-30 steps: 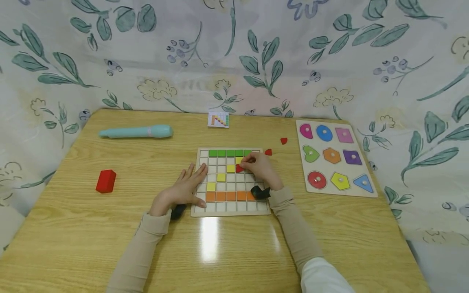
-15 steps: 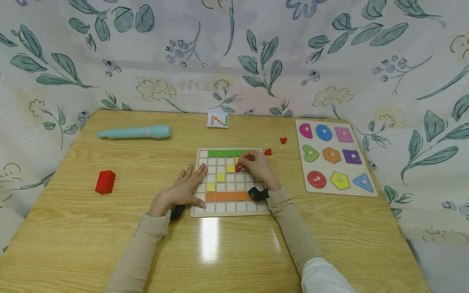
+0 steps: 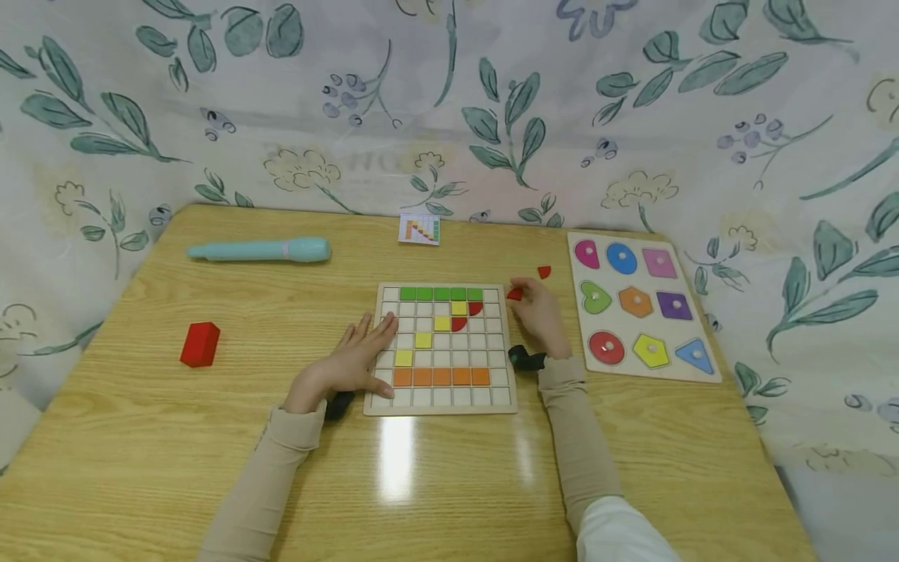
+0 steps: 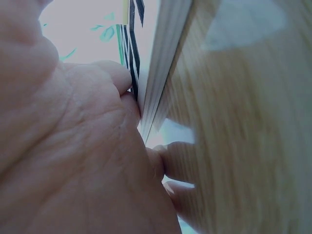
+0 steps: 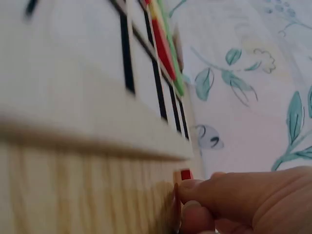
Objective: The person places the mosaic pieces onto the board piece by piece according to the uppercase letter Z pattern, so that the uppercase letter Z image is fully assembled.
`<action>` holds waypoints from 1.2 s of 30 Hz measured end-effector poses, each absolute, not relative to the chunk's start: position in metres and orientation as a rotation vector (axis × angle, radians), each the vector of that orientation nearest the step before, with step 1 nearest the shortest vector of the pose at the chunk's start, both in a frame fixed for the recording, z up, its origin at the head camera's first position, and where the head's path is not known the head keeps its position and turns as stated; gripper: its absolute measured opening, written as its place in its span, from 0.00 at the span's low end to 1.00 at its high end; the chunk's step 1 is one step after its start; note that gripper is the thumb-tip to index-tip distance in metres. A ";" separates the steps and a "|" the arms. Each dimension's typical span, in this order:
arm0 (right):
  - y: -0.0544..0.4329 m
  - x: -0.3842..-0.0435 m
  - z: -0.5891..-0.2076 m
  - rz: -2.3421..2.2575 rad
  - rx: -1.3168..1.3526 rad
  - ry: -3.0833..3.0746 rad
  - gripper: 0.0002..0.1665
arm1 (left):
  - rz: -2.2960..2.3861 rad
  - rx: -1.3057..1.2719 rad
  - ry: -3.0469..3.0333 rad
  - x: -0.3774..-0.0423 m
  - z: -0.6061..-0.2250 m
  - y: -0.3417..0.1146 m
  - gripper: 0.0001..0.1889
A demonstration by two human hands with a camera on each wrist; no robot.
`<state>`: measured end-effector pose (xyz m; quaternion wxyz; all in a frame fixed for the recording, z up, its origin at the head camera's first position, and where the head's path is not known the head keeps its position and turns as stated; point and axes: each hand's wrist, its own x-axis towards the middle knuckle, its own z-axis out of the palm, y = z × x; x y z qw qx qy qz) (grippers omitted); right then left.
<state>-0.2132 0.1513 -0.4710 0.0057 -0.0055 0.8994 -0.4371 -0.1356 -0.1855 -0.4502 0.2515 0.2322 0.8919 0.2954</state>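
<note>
In the head view, a wooden grid board [image 3: 440,398] holds a green row, an orange row, a slanting line of yellow squares and two red quarter-circle pieces, one of them a red piece [image 3: 475,308] under the green row. My left hand [image 3: 351,359] rests with spread fingers on the board's left edge. Just off the board's upper right edge, my right hand [image 3: 539,316] pinches another red quarter-circle piece [image 3: 515,294] between thumb and fingers. The right wrist view shows that red piece [image 5: 186,174] at the fingertips, partly hidden by them, low beside the board.
Another red quarter-circle [image 3: 544,272] lies farther back. A shape puzzle board [image 3: 653,320] is to the right. Behind the grid stands a small pattern card [image 3: 419,229]. A turquoise pen-shaped object [image 3: 260,250] and a red block [image 3: 200,344] lie on the left.
My right hand has left a red quarter-circle on the board beside the yellow squares and moved right to the red piece beyond the edge. The left hand has stayed in place.
</note>
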 end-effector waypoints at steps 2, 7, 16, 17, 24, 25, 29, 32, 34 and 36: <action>0.155 -0.214 -0.471 -1.333 -0.019 2.849 0.25 | 0.794 0.627 2.429 -0.136 -0.450 -0.186 0.62; 0.158 -0.213 -0.470 -1.340 0.008 2.856 0.26 | 0.783 0.633 2.426 -0.136 -0.449 -0.186 0.62; 0.156 -0.213 -0.467 -1.144 -0.057 2.886 0.22 | 0.817 0.624 2.424 -0.136 -0.449 -0.185 0.62; 0.156 -0.213 -0.467 -1.125 -0.055 2.884 0.20 | 0.816 0.623 2.425 -0.136 -0.449 -0.185 0.62; 0.155 -0.211 -0.466 -1.195 -0.058 2.866 0.12 | 0.809 0.626 2.422 -0.136 -0.451 -0.185 0.62; 0.154 -0.210 -0.466 -1.251 -0.047 2.836 0.13 | 0.809 0.628 2.421 -0.136 -0.451 -0.185 0.62; 0.151 -0.209 -0.462 -1.480 0.008 2.643 0.15 | 0.800 0.632 2.426 -0.136 -0.452 -0.186 0.63; 0.147 -0.209 -0.458 -1.574 0.013 2.509 0.16 | 0.784 0.632 2.428 -0.137 -0.453 -0.186 0.63; 0.143 -0.208 -0.454 -1.600 0.006 2.457 0.17 | 0.787 0.635 2.427 -0.137 -0.452 -0.186 0.63; 0.139 -0.207 -0.450 -1.624 -0.008 2.417 0.18 | 0.788 0.634 2.426 -0.137 -0.452 -0.186 0.63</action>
